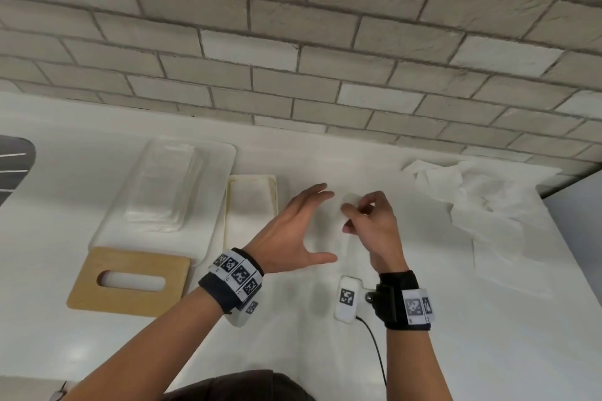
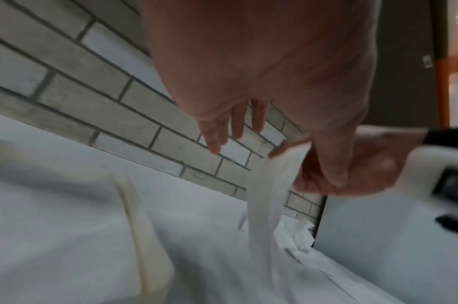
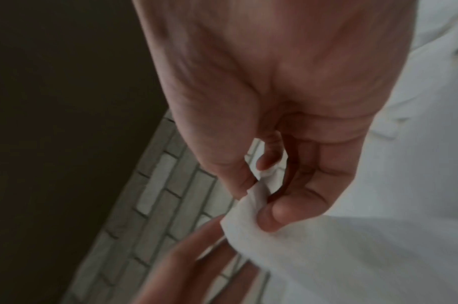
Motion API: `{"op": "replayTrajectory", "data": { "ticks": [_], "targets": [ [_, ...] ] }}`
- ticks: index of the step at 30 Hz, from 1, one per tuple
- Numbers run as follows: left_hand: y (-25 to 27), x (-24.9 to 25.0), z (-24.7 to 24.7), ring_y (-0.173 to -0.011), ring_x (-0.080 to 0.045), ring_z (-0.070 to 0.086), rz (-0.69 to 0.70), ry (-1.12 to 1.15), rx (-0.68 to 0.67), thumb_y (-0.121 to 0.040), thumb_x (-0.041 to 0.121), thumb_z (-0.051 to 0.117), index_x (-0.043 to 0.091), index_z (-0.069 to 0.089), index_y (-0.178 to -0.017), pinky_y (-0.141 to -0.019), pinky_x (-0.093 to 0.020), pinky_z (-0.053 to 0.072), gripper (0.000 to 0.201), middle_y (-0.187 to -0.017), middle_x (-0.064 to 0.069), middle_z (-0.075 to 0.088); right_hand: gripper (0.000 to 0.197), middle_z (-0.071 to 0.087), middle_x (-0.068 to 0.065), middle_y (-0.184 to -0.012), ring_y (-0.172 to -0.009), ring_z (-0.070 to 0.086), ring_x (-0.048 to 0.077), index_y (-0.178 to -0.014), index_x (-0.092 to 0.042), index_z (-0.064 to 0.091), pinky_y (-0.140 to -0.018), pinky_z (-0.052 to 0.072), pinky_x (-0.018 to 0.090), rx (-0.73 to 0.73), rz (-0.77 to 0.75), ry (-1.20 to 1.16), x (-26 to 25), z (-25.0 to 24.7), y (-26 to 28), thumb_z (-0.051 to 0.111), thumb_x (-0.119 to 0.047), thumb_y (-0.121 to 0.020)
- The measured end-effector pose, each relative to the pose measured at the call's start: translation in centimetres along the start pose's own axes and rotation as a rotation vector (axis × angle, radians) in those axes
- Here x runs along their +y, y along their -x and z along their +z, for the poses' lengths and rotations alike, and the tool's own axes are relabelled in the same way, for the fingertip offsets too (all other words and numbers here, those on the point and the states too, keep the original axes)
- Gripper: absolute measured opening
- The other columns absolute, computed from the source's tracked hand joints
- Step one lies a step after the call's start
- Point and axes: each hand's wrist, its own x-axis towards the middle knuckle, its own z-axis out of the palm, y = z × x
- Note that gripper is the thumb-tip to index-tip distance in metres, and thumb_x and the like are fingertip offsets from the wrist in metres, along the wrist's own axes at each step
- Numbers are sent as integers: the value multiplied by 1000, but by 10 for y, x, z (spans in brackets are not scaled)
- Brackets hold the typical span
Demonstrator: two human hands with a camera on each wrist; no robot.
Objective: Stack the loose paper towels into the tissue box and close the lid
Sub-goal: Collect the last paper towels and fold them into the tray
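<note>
right hand point(image 1: 369, 225) is pinching the top edge of one paper towel point(image 2: 265, 197) between thumb and fingertips, the sheet hanging down from the pinch toward the white counter point(image 1: 325, 352), you can see it bunched at the thumb in the right wrist view point(image 3: 251, 214). just to the left of that pinch the left hand point(image 1: 294, 231) is spread flat, fingers straight and thumb out, holding nothing, palm turned toward the hanging sheet; can't tell if it actually touches it. a bit further left of the left hand sits the cream tissue box point(image 1: 252, 205), open on top. left of the box there's a clear plastic wrapper point(image 1: 163, 192) lying on a white board point(image 1: 224, 153); whether anything is inside the wrapper is hard to say. nearer the person than that, the wooden lid point(image 1: 130, 283) with its oval slot lies flat on the counter, off the box. over on the other side, well to the right of the pinch, is the messy pile of loose paper towels point(image 1: 482, 202) spread on the counter by the brick wall point(image 1: 293, 42). both wrists have black straps with marker tags point(image 1: 237, 273).
</note>
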Motion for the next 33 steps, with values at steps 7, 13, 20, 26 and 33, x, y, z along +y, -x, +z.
{"op": "replayTrajectory", "data": {
  "ticks": [7, 13, 20, 26, 33],
  "targets": [
    [-7, -3, -33, -99, -15, 75, -91, 90, 295, -102, 26, 71, 16, 66, -131, -91, -25, 56, 31, -114, 3, 78, 30, 72, 13, -94, -86, 77, 28, -118, -8, 51, -84, 64, 38, -31, -190, -351, -55, 32, 41, 74, -20, -103],
    [2, -36, -79, -98, -8, 77, -410, 420, 367, -92, 44, 81, 27, 75, -107, -91, -39, 63, 23, -104, 9, 81, 44, 74, 0, -113, -101, 75, 13, -127, -31, 44, -87, 62, 35, -87, -262, -56, -12, 84, 52, 78, -32, -99],
    [2, -112, -98, -106, -27, 73, -531, 124, 248, -97, 35, 77, 18, 69, -129, -94, -37, 56, 37, -105, -3, 76, 21, 63, -3, -72, -58, 57, 8, -106, -28, 56, -56, 45, 20, 46, -219, 209, 45, 148, 59, 71, -15, -101],
    [-2, -140, -100, -123, -22, 65, -384, -28, 207, -97, 6, 73, 17, 64, -134, -108, -33, 49, 39, -132, -6, 70, 14, 69, 2, -86, -74, 71, 19, -112, -18, 63, -70, 61, 34, -27, -158, 399, 59, 181, 55, 57, -7, -106],
    [-5, -135, -92, -134, -27, 52, -263, -212, -187, -106, 23, 62, 21, 67, -131, -111, -36, 40, 26, -138, -2, 62, 17, 71, 9, -95, -78, 69, 21, -123, -15, 59, -63, 48, 13, -48, -93, 411, 55, 184, 61, 59, -12, -107]
  ]
}}
